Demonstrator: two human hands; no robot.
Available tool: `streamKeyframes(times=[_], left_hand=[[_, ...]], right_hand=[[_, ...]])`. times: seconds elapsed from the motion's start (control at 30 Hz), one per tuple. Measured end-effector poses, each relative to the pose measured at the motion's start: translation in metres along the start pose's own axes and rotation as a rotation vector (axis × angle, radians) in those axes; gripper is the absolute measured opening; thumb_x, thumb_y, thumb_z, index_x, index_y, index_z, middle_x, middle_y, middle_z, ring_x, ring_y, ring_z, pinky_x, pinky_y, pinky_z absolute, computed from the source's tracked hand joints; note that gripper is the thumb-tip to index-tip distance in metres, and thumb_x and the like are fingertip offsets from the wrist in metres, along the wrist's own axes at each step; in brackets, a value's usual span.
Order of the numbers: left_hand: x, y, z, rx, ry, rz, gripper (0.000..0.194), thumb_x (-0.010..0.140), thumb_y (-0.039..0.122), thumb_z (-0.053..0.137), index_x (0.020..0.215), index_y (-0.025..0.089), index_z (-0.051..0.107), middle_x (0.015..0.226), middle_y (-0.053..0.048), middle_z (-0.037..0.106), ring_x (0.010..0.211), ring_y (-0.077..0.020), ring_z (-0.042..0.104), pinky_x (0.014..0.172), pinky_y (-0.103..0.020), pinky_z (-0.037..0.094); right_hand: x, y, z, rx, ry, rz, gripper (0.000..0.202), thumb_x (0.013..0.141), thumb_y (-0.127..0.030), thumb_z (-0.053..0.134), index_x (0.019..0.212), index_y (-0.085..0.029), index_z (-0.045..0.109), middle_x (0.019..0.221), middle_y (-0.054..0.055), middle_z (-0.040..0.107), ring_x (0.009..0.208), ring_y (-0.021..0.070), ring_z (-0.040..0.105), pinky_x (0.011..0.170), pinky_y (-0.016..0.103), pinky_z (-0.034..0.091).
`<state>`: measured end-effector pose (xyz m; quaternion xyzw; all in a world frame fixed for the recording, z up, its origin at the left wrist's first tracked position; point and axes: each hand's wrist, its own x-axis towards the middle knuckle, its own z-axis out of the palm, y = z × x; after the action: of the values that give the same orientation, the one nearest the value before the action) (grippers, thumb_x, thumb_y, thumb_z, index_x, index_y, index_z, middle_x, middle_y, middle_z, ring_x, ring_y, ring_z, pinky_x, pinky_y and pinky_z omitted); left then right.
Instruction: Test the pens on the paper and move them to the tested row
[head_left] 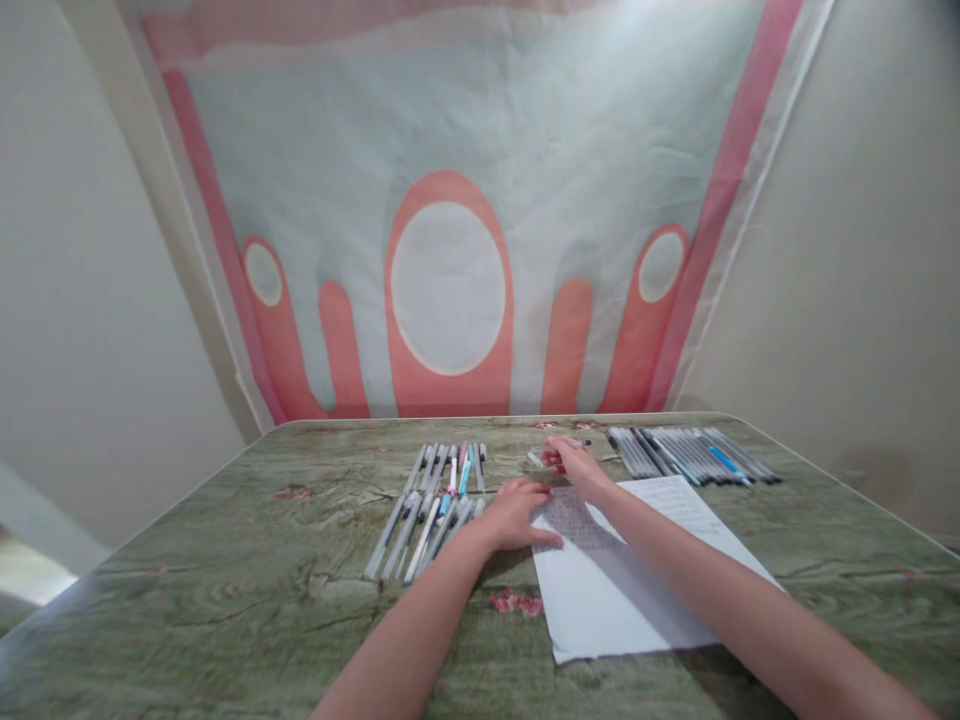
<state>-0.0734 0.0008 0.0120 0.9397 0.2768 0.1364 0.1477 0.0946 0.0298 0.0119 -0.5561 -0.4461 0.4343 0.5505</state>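
Observation:
My left hand [517,515] lies with its fingers stretched and thumb apart at the upper left corner of a sheet of paper [592,610] covered partly in handwriting. My right hand [571,462] reaches beyond the paper's far edge, fingers curled on a pen [583,442]; the pen's dark end sticks out to the right, and the grip is partly hidden. A small whitish piece [535,458] shows just left of those fingers. Left of my left hand, several clear-barrelled pens [401,525] lie in two rows, with a light blue one [465,475] among them.
A long row of pens [690,455] lies side by side at the back right, one of them bright blue [724,460]. The wood-patterned table [225,600] reaches back to a pink and grey printed cloth [450,390]. Plain walls stand at both sides.

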Motion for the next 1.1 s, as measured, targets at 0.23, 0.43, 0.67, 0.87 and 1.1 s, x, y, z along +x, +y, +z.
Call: streamKeyframes(times=[0.23,0.43,0.67,0.87,1.1], left_hand=[[0.002,-0.006,-0.005,-0.027,-0.012,0.001,0.057,0.068,0.056,0.052,0.112,0.021,0.054,0.118,-0.007,0.053,0.110,-0.0240,0.044,0.095,-0.035,0.030],[0.022,-0.037,-0.020,0.058,0.101,-0.339,0.034,0.073,0.030,0.052,0.104,0.019,0.060,0.103,-0.008,0.061,0.096,-0.0209,0.054,0.085,-0.030,0.038],[0.050,-0.054,-0.029,0.130,0.093,-0.661,0.021,0.073,0.024,0.051,0.085,0.018,0.068,0.092,-0.011,0.066,0.093,-0.0223,0.057,0.083,-0.031,0.038],[0.059,-0.057,-0.019,0.119,0.063,-0.697,0.022,0.073,0.030,0.053,0.083,0.017,0.068,0.088,-0.010,0.067,0.085,-0.0189,0.060,0.073,-0.025,0.042],[0.060,-0.057,-0.012,0.118,0.050,-0.670,0.021,0.073,0.028,0.052,0.078,0.015,0.067,0.084,-0.012,0.066,0.082,-0.0210,0.060,0.072,-0.028,0.043]], right_hand=[[0.018,0.031,0.009,0.042,0.163,-0.097,0.016,0.070,-0.037,0.046,0.069,-0.022,0.048,0.062,0.001,0.060,0.055,0.0143,0.054,0.050,0.024,0.042],[0.018,0.032,0.005,0.072,0.159,-0.092,0.018,0.070,-0.039,0.046,0.070,-0.021,0.048,0.063,0.001,0.060,0.056,0.0141,0.054,0.051,0.024,0.043],[0.018,0.031,0.005,0.116,0.140,-0.087,0.017,0.069,-0.038,0.047,0.070,-0.021,0.048,0.062,0.001,0.059,0.055,0.0140,0.054,0.051,0.025,0.043],[0.018,0.033,0.004,0.137,0.140,-0.096,0.017,0.069,-0.038,0.049,0.070,-0.021,0.050,0.062,0.001,0.059,0.057,0.0140,0.055,0.054,0.025,0.044],[0.018,0.035,0.005,0.103,0.133,-0.118,0.018,0.070,-0.040,0.048,0.069,-0.022,0.051,0.063,0.000,0.059,0.058,0.0145,0.055,0.055,0.025,0.043]])
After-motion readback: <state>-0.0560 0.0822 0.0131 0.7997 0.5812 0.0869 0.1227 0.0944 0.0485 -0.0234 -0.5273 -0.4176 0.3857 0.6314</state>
